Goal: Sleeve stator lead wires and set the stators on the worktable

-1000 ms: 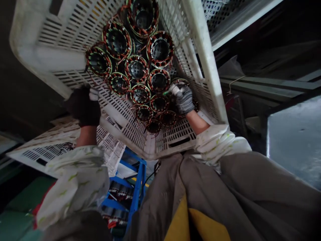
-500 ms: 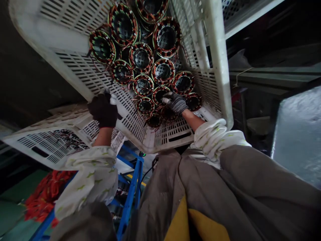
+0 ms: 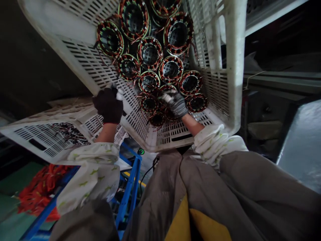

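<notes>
You were leaning over a white slotted plastic crate (image 3: 220,77) packed with wound motor stators, each a steel ring laced with copper wire and green-edged insulation. Your left hand (image 3: 108,104), in a dark glove, was clenched over the crate's near left rim, fingers curled around the edge. Your right hand (image 3: 177,103), in a grey knit glove, was down inside the crate among the nearest stators (image 3: 149,103), its fingers bent over the top of one; whether they had closed on it or only rested there could not be told, because the glove hid the contact. The stators stood upright on end, touching one another in close rows from the near wall towards the far end.

Each stator looked heavy for its size and quite rigid in the steel core, but the copper windings and loose lead wires on top seemed easy to snag or bend. The outer steel ring, or the bore, seemed the safer place to grip, rather than the wire.

To your left sat a second white crate (image 3: 37,140) with dark wire inside, near a blue metal frame (image 3: 130,187) and a heap of red cord (image 3: 37,190) below. Your sleeves were pale and printed, your apron grey-brown.
</notes>
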Available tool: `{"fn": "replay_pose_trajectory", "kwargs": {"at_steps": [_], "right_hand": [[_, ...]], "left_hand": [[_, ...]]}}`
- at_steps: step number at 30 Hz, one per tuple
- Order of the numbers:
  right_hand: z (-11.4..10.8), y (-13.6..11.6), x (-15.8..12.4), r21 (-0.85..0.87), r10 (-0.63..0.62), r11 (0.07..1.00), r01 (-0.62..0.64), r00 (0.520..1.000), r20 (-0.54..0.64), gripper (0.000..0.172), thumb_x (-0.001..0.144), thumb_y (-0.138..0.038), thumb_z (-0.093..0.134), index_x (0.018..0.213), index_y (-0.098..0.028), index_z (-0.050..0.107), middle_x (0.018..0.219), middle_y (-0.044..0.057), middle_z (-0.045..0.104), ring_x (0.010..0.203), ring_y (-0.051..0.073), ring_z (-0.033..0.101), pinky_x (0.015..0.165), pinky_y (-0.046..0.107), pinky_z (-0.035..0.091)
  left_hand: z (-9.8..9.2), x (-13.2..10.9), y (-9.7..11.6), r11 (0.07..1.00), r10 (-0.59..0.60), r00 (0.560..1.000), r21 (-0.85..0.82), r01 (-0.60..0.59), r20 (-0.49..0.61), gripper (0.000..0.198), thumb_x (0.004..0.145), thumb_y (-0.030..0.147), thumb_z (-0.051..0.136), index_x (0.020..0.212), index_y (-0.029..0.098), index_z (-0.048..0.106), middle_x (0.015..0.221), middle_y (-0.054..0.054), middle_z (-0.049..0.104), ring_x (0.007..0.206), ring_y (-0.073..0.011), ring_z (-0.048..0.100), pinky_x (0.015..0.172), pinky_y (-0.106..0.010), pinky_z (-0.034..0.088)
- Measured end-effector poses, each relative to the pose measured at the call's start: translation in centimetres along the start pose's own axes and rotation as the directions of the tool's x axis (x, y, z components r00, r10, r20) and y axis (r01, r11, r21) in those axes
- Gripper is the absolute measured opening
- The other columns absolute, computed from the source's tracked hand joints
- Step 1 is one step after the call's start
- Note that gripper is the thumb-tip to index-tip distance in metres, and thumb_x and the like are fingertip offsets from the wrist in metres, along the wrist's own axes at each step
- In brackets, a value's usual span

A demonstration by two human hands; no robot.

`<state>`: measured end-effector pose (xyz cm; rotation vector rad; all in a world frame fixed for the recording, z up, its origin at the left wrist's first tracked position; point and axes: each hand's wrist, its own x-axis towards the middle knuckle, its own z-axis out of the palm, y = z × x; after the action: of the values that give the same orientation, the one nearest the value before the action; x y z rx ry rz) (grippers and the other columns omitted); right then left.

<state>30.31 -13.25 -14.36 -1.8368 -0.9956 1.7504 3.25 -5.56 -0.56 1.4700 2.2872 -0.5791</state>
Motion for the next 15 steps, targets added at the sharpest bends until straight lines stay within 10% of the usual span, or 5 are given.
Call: {"fn": "replay_pose_trajectory", "kwargs": {"at_steps": [6,15], "right_hand": [[4.4,0.1,-0.5,-0.291,0.140,0.954,-0.073,0.966,0.217,0.027,0.101,-0.034,0.078,0.122,-0.018,0.084,0.118,0.009,0.086,0.107,0.026,0.080,0.112,0.044,0.063],[4.4,0.8,-0.7,-0.352,0.196,0.931,-0.097,0.947,0.256,0.033,0.103,-0.036,0.076,0.131,-0.020,0.083,0.125,0.008,0.087,0.113,0.026,0.081,0.111,0.041,0.064]], "left_hand": [[0.9,-0.1,-1.1,0.982,0.046,0.999,-0.184,-0.046,-0.006,0.036,0.117,0.044,0.057,0.129,0.012,0.069,0.140,-0.025,0.069,0.151,-0.0434,0.056,0.128,-0.060,0.032],[2.7,0.5,-2.9,0.954,0.163,0.983,-0.242,-0.180,-0.089,0.030,0.119,0.041,0.057,0.126,0.013,0.067,0.140,-0.021,0.070,0.152,-0.0404,0.057,0.130,-0.057,0.032]]}}
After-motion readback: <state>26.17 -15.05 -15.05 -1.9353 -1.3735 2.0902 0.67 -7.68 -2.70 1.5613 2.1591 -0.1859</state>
